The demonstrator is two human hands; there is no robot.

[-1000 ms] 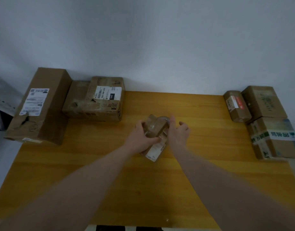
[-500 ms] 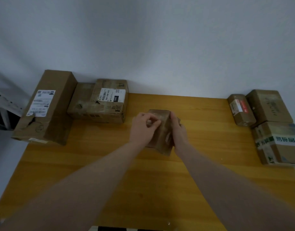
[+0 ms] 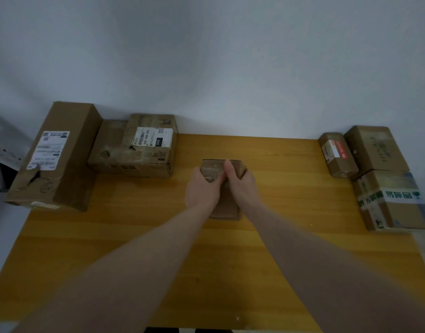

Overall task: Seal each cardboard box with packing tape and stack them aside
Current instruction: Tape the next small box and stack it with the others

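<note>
Brown and small, the rectangular cardboard box point(image 3: 224, 203) lies at the middle of the yellow wooden table point(image 3: 290, 248), gripped from both sides. The left hand point(image 3: 202, 188) curls round its left edge, the right hand point(image 3: 240, 186) round its right, both thumbs lying on the top face. Larger labelled cardboard boxes point(image 3: 132, 150) sit at the table's far left, and taped cardboard boxes point(image 3: 384, 179) at its right edge.
</note>
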